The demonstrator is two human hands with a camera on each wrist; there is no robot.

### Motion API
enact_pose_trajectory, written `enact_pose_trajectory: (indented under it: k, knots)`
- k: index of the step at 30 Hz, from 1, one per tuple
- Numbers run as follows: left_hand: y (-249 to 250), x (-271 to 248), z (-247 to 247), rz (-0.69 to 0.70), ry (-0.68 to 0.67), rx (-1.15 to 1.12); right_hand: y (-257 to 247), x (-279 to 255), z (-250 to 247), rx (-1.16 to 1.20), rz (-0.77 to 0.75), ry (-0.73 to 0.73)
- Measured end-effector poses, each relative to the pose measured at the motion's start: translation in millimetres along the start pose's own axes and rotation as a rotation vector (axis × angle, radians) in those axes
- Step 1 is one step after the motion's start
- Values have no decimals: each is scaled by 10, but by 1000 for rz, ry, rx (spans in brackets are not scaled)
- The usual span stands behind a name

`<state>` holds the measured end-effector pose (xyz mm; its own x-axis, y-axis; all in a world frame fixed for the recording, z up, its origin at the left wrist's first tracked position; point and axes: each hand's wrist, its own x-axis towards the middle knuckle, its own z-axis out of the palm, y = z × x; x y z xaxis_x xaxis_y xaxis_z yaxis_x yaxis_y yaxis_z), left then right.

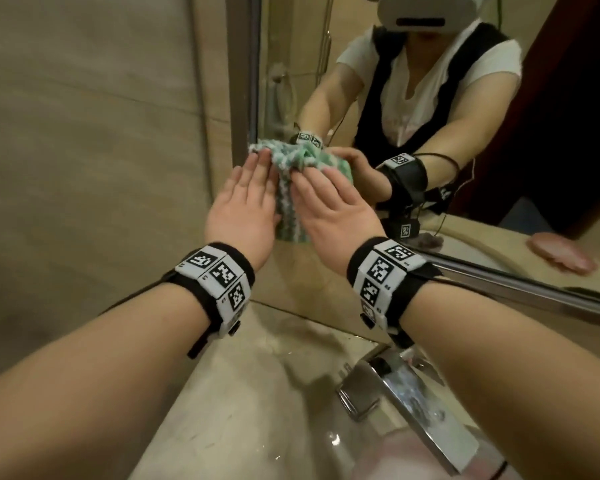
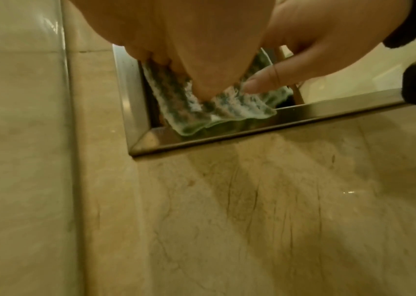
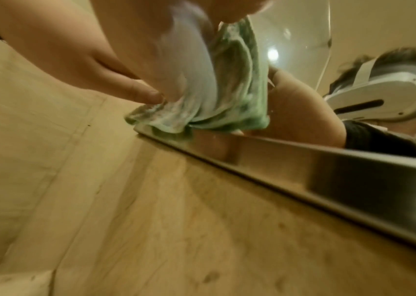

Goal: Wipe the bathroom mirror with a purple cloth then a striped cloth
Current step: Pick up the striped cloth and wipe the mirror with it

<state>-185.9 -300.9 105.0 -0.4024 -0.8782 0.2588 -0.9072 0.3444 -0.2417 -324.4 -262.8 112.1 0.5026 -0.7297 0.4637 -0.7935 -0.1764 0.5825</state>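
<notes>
Both hands flat against the mirror (image 1: 361, 98), at its lower left corner, about 11 o'clock from the tap (image 1: 388, 393). Left hand (image 1: 243, 206) spread wide, fingers straight, fingertips pressing the upper left edge of the striped cloth (image 1: 284, 202). Right hand (image 1: 329, 209) likewise extended, fingers straight and pressing the cloth's right side, thumb laid over the bunched green-and-white folds. Cloth sandwiched between the palms and the glass, crumpled at 12 o'clock above the fingers, hanging at 6 o'clock down to the metal frame (image 2: 227, 136). From the left wrist view: cloth's lower hem (image 2: 196, 128) draped just onto the frame's bottom rail, near the corner. From the right wrist view: same hem (image 3: 176, 124) touching the rail, a left finger (image 3: 135, 92) pinning its edge. Beige stone wall (image 1: 84, 133) at 9 o'clock of the hands. Stone counter (image 1: 239, 393) below, at 6 o'clock. Something pinkish (image 1: 561, 254) reflected at 3 o'clock, too blurred to identify.
</notes>
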Motion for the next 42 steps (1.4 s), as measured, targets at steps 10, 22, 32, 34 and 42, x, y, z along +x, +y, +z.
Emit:
enact_pose_trajectory:
  k: [10, 22, 32, 34, 42]
  knots:
    - [123, -142, 165, 96, -72, -130, -231, -140, 106, 232, 33, -238]
    - [50, -230, 185, 155, 149, -350, -186, -96, -177, 290, 220, -406]
    - [483, -162, -61, 425, 179, -184, 76, -533, -294, 327, 403, -513]
    - [629, -158, -125, 408, 140, -166, 143, -648, -312, 338, 443, -522]
    - [1335, -204, -418, 480, 90, -70, 507, -1216, -353, 329, 599, -511]
